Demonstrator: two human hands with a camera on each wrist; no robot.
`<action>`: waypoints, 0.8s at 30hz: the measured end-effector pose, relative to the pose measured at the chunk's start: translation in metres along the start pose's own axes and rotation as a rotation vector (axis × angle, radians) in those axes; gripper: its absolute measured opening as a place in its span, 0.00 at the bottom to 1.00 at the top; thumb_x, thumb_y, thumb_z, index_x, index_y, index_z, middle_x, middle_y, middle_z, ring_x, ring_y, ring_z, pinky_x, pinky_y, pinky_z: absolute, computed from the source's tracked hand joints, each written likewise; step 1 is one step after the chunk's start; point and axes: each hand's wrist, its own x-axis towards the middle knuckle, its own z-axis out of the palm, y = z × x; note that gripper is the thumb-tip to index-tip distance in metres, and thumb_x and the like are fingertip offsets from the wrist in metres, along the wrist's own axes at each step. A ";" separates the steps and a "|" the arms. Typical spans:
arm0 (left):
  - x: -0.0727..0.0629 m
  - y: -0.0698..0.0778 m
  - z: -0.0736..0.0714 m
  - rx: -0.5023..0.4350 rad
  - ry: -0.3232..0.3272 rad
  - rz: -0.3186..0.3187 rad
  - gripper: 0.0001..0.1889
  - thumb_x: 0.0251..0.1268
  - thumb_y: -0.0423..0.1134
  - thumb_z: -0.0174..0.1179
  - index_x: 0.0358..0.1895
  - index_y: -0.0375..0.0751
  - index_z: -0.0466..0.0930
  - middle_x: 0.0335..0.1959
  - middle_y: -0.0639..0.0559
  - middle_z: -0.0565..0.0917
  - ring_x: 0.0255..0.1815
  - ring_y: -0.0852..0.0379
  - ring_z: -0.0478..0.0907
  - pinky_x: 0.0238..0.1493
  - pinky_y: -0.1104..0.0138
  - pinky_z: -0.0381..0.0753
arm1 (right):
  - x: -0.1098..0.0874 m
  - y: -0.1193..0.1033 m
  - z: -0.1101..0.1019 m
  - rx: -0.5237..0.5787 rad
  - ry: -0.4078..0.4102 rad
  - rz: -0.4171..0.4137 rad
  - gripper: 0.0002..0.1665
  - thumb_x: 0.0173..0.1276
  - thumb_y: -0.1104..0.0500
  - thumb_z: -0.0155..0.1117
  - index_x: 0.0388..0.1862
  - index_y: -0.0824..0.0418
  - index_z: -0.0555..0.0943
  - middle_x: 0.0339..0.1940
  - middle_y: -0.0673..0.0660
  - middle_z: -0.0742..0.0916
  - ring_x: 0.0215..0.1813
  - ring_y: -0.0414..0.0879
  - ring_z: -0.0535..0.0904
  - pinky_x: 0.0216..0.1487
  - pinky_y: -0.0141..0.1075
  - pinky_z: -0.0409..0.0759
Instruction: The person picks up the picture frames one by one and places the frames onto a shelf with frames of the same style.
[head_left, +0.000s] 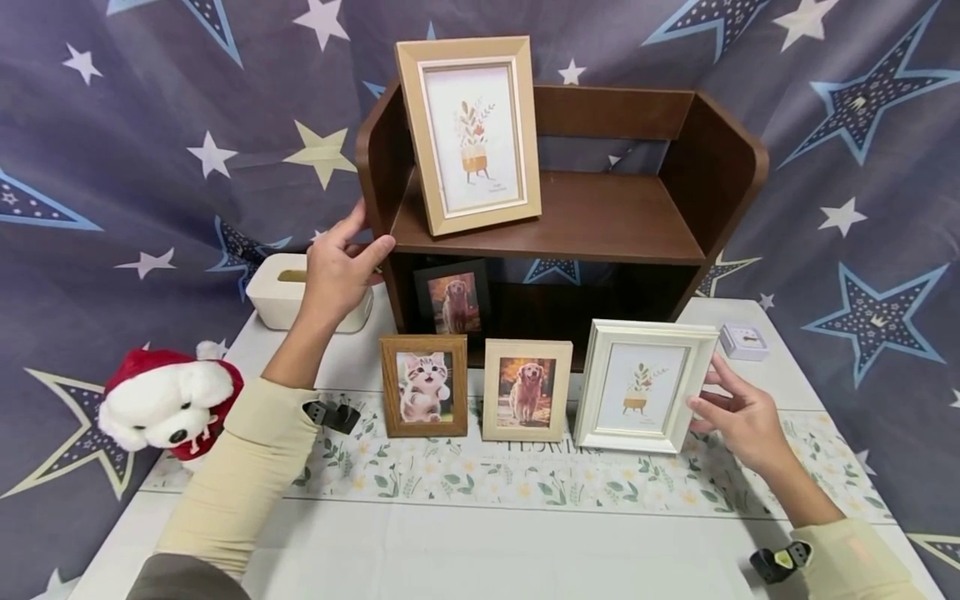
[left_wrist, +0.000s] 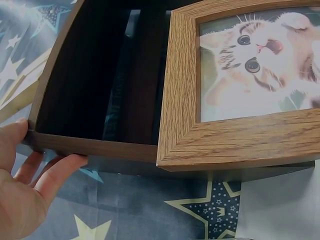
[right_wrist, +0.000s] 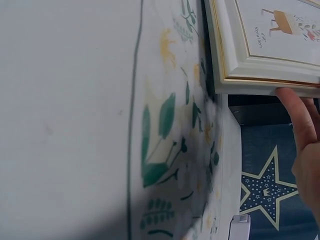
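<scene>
My left hand [head_left: 341,267] holds the left side of a dark brown two-tier shelf [head_left: 615,212], thumb at the front edge and fingers around the outside. In the left wrist view its fingers [left_wrist: 60,175] lie against the shelf's side panel. At the right, my right hand [head_left: 738,417] grips the right edge of a white picture frame [head_left: 592,387] with a potted-plant print, standing on the table. Left of it stand a light wood frame [head_left: 489,392] with a dog picture and a brown wood frame [head_left: 388,387] with a kitten picture. A larger tan frame [head_left: 416,142] leans on the upper shelf.
A black frame [head_left: 482,287] with a dog picture is on the lower tier. A white tissue box [head_left: 273,296] and a plush dog [head_left: 161,404] in red sit at the left. A small white clock-like box [head_left: 742,340] lies at the right. A starry curtain [head_left: 247,50] hangs behind.
</scene>
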 end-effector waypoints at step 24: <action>-0.001 0.000 0.001 0.022 0.005 0.006 0.34 0.71 0.44 0.65 0.77 0.67 0.62 0.68 0.44 0.77 0.58 0.40 0.84 0.30 0.77 0.87 | 0.006 -0.036 -0.013 0.092 0.040 -0.059 0.50 0.62 0.85 0.60 0.80 0.59 0.61 0.48 0.43 0.87 0.46 0.33 0.88 0.28 0.35 0.88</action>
